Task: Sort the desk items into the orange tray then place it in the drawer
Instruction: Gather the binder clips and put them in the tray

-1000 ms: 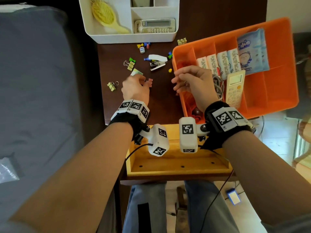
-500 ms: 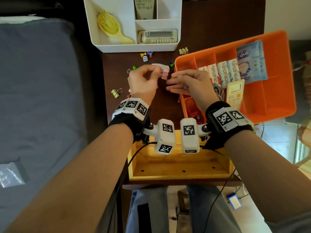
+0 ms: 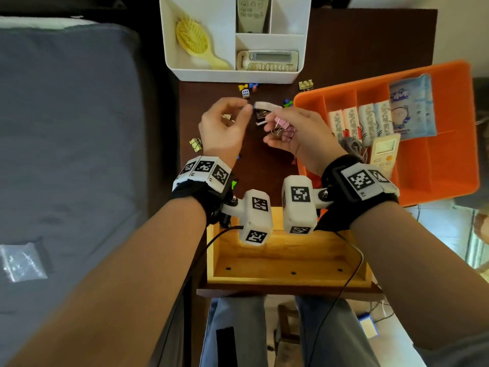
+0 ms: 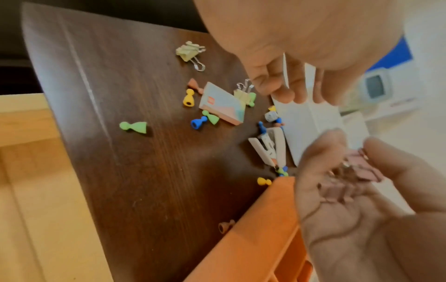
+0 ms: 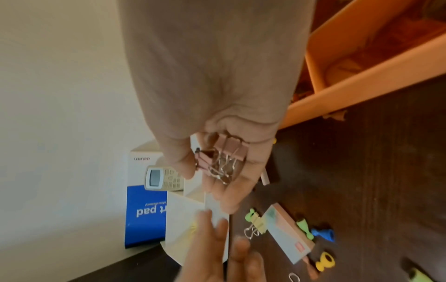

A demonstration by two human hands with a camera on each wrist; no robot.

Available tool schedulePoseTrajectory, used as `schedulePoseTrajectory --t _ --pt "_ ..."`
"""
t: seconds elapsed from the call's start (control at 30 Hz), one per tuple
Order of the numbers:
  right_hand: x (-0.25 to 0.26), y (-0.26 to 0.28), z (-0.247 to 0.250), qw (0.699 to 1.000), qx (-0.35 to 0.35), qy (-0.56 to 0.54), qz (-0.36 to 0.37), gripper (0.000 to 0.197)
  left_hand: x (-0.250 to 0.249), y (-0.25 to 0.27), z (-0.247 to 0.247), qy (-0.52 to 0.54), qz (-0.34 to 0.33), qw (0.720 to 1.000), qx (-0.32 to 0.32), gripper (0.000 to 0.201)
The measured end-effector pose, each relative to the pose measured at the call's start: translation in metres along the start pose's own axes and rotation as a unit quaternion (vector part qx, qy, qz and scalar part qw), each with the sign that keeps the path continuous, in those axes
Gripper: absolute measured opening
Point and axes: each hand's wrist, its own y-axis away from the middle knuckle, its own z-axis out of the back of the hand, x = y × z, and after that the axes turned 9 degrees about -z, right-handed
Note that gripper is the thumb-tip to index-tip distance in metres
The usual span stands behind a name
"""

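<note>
The orange tray (image 3: 449,181) sits at the desk's right, holding tissue packs (image 3: 367,123), a white remote (image 3: 383,152) and a grey cord. My right hand (image 3: 280,128) hovers beside the tray's left rim, palm up, cupping several pink binder clips (image 3: 284,129) with the thumb over them (image 5: 224,158). My left hand (image 3: 238,109) hangs just left of it above the desk, fingers loosely curved and holding nothing (image 4: 284,89). A white stapler (image 4: 267,148), yellow binder clips (image 3: 195,144), coloured pawns (image 4: 134,126), a die (image 3: 245,93) and a note pad (image 4: 222,103) lie loose on the desk.
A wooden drawer (image 3: 288,263) stands pulled out under my wrists. At the desk's far edge is a white organiser (image 3: 201,72) with a yellow hairbrush (image 3: 195,41) and remotes (image 3: 267,60). A grey bed (image 3: 66,128) borders the desk on the left.
My left hand lifted a pink clip off the desk, brought it to my right hand and let it go. The right hand now holds it with the others.
</note>
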Motion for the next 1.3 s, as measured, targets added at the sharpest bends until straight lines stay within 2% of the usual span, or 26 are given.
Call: schedulePoseTrajectory --t 0.1,0.2,0.3,0.4,0.67,0.83,1.0,1.1,1.2,1.3 --pt "-0.004 -0.002 -0.008 0.999 0.005 0.034 0.001 0.02 0.019 0.001 0.017 -0.14 0.034 0.988 -0.053 0.023" --pt "-0.013 -0.004 -0.014 0.998 0.016 0.062 -0.001 0.02 0.038 0.007 0.035 -0.249 0.087 0.963 -0.048 0.042" --pt "-0.019 -0.006 -0.017 0.997 0.02 0.07 -0.004 0.019 0.058 0.009 0.046 -0.273 0.133 0.953 -0.015 0.049" --pt "-0.024 -0.009 -0.018 0.997 0.022 0.076 -0.006 0.019 0.074 0.011 0.05 -0.277 0.137 0.951 0.008 0.047" --pt "-0.028 -0.012 -0.019 0.996 0.012 0.085 -0.012 0.02 0.076 0.011 0.046 -0.24 0.135 0.961 -0.027 0.023" --pt "-0.024 -0.012 -0.019 0.996 0.004 0.087 -0.026 0.022 0.051 0.013 0.044 -0.131 0.069 0.987 -0.063 0.025" --pt "-0.018 -0.011 -0.021 0.996 0.028 0.065 -0.054 0.023 0.017 0.008 0.028 -0.014 0.009 1.0 0.005 0.027" --pt "-0.013 -0.01 -0.024 0.997 0.039 0.027 -0.065 0.02 0.005 0.005 0.017 -0.009 -0.017 0.998 0.061 0.023" --pt "-0.006 -0.011 -0.025 0.996 0.043 -0.012 -0.073 0.029 0.001 0.002 0.012 -0.014 -0.041 0.995 0.095 0.015" --pt "-0.003 -0.013 -0.021 0.997 0.052 -0.019 -0.056 0.037 -0.002 -0.002 0.012 -0.011 -0.058 0.992 0.108 0.021"
